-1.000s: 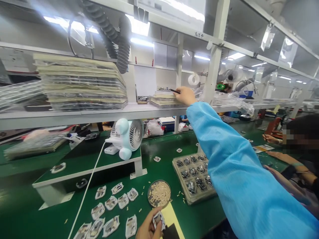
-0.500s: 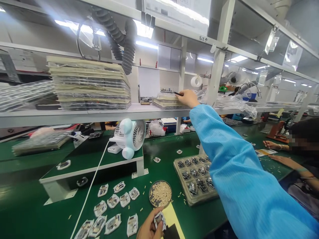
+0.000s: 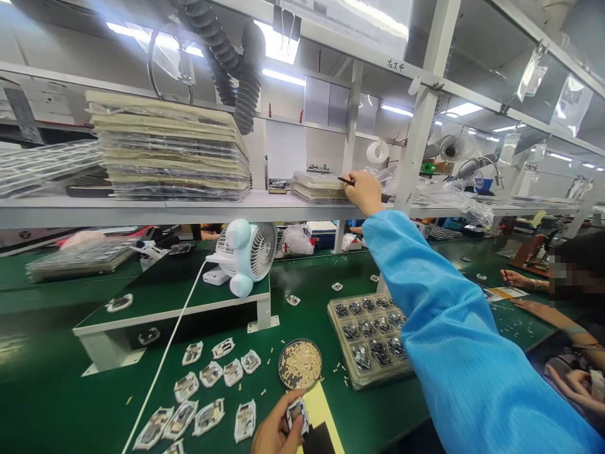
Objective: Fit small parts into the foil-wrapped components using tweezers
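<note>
My left hand, at the bottom centre, has its fingers closed round a small white-framed part. Out at shelf height, my right hand pinches a thin dark tool at the right end of a low stack of clear trays. A blue sleeve covers my right arm. Just beyond my left hand sit a round dish of small beige pieces and a yellow sheet. Several similar white-framed parts lie on the green table to the left.
A compartment tray of small dark parts lies partly under my right arm. A fan stands on a low green platform. The shelf crosses the view with a tall tray stack. Another person's hands are at the far right.
The view has shifted slightly. My right hand has come down a little against the tray stack, still with the dark tool. My left hand keeps its hold on the white-framed part.
</note>
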A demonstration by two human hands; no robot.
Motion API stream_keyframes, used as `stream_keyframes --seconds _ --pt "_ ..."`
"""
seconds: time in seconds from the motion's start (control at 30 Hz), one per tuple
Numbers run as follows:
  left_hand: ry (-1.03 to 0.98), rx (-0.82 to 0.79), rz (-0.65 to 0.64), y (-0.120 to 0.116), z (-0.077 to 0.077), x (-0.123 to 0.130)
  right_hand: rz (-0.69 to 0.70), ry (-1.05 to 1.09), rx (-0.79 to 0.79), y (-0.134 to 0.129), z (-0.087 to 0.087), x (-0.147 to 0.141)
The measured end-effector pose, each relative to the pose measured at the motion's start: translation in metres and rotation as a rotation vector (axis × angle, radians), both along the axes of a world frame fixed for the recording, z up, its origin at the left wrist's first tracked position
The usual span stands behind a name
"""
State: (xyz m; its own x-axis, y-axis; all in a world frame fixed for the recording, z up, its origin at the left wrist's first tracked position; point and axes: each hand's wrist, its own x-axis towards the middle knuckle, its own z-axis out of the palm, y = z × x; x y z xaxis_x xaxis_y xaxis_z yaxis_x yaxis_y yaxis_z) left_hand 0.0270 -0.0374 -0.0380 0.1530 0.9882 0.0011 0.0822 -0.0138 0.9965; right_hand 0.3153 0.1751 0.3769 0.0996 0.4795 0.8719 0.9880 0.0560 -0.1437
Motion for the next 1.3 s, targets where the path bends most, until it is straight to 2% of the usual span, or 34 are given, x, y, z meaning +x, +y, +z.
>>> stream_keyframes --seconds 0.13,0.2,0.37,0.47,0.53,0.63,0.73,0.83,0.9,0.97,1.03,1.1,1.17,1.23,1.3 --pt "0.009 -0.022 0.004 -0.006 0.016 0.001 -0.016 -0.01 0.038 0.004 -0.01 -0.005" --pt "-0.006 -0.027 0.011 -0.007 0.019 0.002 -0.002 0.001 0.039 0.009 -0.01 -0.005" --pt "-0.031 -0.008 0.021 -0.004 0.008 0.001 0.063 0.025 -0.005 0.015 -0.009 -0.001" --pt "-0.015 -0.033 -0.031 -0.004 0.006 -0.002 0.172 0.066 0.108 0.0 -0.025 0.003" --pt "-0.033 -0.06 -0.043 -0.005 0.01 -0.004 0.266 0.11 0.222 -0.021 -0.051 0.006" --pt "-0.079 -0.041 0.039 -0.007 0.019 -0.005 0.33 0.185 0.217 -0.059 -0.115 0.01" --pt "-0.092 -0.052 0.088 -0.005 0.02 -0.005 0.342 0.243 -0.035 -0.096 -0.195 0.014" --pt "-0.07 -0.095 0.038 -0.005 0.02 -0.01 0.297 0.311 -0.386 -0.125 -0.267 0.021" --pt "0.022 -0.102 -0.061 -0.004 0.026 -0.016 0.285 0.304 -0.562 -0.138 -0.301 0.026" --pt "0.141 -0.082 -0.155 0.0 0.04 -0.02 0.264 0.241 -0.69 -0.145 -0.321 0.03" --pt "0.24 -0.025 -0.214 0.011 0.059 -0.021 0.231 0.178 -0.77 -0.145 -0.328 0.032" --pt "0.303 0.076 -0.279 0.03 0.078 -0.017 0.23 0.154 -0.828 -0.139 -0.325 0.032" --pt "0.297 0.118 -0.297 0.053 0.09 -0.009 0.263 0.153 -0.882 -0.131 -0.32 0.033" --pt "0.205 0.068 -0.272 0.073 0.092 0.0 0.304 0.16 -0.904 -0.125 -0.316 0.035" --pt "0.066 -0.024 -0.241 0.086 0.086 0.005 0.34 0.217 -0.868 -0.123 -0.313 0.036"
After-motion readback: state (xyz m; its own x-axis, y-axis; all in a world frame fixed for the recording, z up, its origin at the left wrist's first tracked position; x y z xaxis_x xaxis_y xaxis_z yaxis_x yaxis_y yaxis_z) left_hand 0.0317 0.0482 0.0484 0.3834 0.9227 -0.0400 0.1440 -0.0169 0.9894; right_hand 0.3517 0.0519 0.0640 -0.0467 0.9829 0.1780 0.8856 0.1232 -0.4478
